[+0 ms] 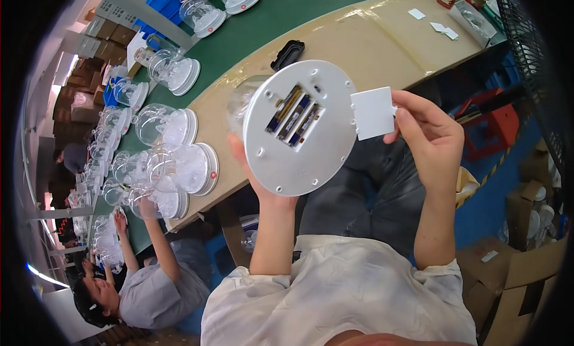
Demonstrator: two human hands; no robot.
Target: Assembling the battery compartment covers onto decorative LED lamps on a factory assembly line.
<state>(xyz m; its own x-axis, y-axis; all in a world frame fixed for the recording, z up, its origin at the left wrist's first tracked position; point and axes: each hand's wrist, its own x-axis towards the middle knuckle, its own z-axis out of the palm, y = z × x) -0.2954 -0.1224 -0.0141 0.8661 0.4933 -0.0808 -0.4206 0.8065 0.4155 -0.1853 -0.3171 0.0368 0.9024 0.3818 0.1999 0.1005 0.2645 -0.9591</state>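
Note:
My left hand (263, 181) grips a clear-domed ornament from behind, with its round white base (302, 166) turned toward me. In the base an uncovered battery compartment (296, 116) shows several batteries lying side by side. The dome (239, 104) is mostly hidden behind the base. A square white battery cover (373, 114) is pinched between the thumb and fingers of my right hand (424, 127). It is held just right of the base, apart from the compartment.
A black plastic tray (287, 55) lies on the tan bench mat (359, 47). Loose white covers (443, 30) sit at the far right. Several domed ornaments (182, 166) crowd the left, where a co-worker (155, 286) reaches among them. Cardboard boxes (496, 274) stand at the lower right.

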